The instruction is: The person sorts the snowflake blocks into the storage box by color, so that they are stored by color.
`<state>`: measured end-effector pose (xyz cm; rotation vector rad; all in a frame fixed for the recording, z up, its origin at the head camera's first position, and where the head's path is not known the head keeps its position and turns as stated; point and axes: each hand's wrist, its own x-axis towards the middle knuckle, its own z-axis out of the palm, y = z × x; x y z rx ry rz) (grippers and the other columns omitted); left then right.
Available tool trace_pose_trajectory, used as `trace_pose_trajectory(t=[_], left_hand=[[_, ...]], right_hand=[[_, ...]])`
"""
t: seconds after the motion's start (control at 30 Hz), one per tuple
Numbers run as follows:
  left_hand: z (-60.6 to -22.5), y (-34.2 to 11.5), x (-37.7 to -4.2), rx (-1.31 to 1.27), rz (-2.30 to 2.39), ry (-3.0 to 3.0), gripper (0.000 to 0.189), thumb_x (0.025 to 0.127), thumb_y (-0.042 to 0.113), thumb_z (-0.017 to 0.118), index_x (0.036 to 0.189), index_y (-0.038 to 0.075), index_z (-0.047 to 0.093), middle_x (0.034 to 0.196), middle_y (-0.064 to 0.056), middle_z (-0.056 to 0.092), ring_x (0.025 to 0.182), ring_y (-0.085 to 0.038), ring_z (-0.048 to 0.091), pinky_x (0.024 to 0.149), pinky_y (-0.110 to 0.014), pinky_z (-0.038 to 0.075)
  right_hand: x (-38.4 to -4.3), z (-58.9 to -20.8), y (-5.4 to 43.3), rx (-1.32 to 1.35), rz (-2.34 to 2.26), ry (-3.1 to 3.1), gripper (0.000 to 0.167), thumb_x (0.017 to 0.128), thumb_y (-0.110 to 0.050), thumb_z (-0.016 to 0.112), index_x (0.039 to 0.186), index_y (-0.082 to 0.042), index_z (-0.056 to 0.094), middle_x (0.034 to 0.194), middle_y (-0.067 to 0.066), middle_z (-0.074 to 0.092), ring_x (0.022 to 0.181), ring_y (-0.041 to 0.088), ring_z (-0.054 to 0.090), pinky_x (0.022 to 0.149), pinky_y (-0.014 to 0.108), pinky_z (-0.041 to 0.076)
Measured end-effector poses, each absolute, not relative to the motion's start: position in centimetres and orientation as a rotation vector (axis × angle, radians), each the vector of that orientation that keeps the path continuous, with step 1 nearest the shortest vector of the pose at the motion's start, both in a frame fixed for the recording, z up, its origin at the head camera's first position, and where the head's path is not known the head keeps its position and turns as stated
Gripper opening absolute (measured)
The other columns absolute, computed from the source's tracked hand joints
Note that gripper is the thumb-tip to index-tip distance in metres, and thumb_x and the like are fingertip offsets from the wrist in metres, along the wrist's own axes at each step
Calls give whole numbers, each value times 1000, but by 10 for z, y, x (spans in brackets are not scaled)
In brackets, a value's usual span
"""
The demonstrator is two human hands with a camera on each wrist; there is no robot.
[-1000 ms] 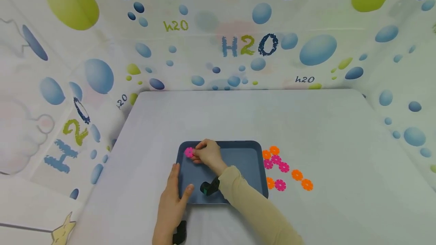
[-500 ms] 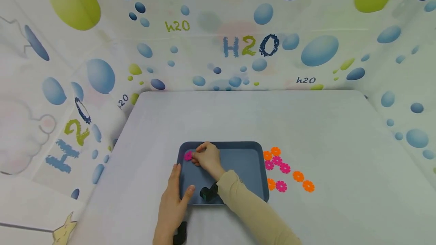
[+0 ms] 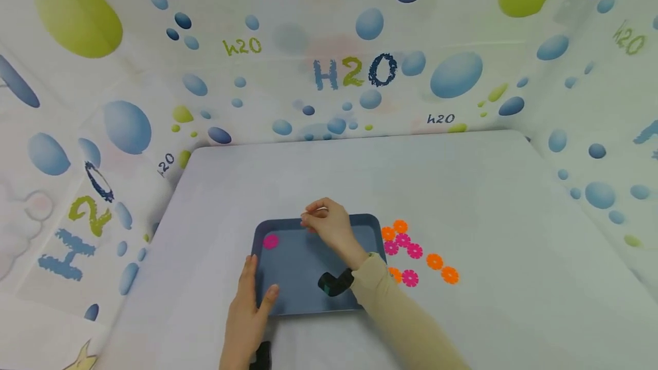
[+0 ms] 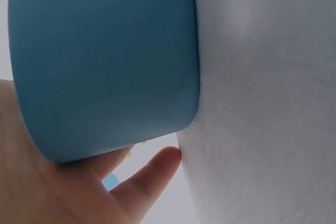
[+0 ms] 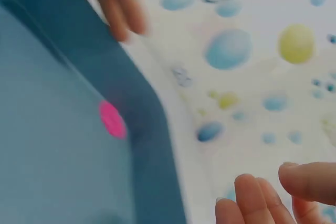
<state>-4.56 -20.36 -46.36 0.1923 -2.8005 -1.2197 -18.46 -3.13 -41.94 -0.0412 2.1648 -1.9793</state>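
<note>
A small pink notched disc [image 3: 271, 241] lies flat in the far left corner of a blue-grey tray [image 3: 303, 284]. My left hand [image 3: 245, 307] rests against the tray's left side, thumb near the front left corner and fingers extended along the edge. In the left wrist view the tray wall [image 4: 110, 66] presses close to the palm. My right hand [image 3: 331, 224] hovers over the tray's far rim, fingers loosely bent and nothing between them. The right wrist view shows thumb and fingertips [image 5: 249, 198] apart, with the pink disc [image 5: 112, 120] left behind in the corner.
Several orange discs [image 3: 434, 261] and pink discs [image 3: 414, 250] lie loose on the white table [image 3: 514, 216], right of the tray. Some sit close against its right wall. A patterned curtain [image 3: 288, 27] encloses the back and sides.
My right hand has let go of the pink disc and moved up and right, away from the corner. The disc stays in the tray. The left hand keeps its place; the head view has shifted slightly.
</note>
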Motion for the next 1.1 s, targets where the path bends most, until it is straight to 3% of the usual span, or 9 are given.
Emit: trace_pose_trajectory(t=[0.33,0.67,0.93,1.1], left_hand=[[-464,-204,-47,192,-1195,-2836,72,101,34,50,157,9,12,162,-19,13,139,-50,30,106,-67,32],[-465,-202,-47,135,-1152,-2832,71,101,30,50,156,6,12,161,-23,13,133,-53,37,100,-68,37],[-465,-202,-49,131,-1144,-2841,70,102,29,49,156,4,12,161,-24,13,130,-53,40,97,-68,40],[-465,-200,-49,151,-1147,-2851,70,102,30,49,156,4,12,161,-24,12,133,-53,37,100,-68,37]], right_hand=[[-190,-418,55,211,-2212,2167,28,87,-2,68,114,1,59,115,23,68,90,16,70,81,28,58],[-157,-456,129,539,-2048,2299,33,92,-8,63,124,-1,54,129,22,61,89,3,63,75,9,50],[-136,-472,148,636,-1943,2360,35,92,-7,62,125,0,54,130,22,60,100,12,63,72,7,49],[-131,-477,153,625,-1868,2415,36,92,-8,62,127,0,53,132,22,58,110,27,63,74,7,50]])
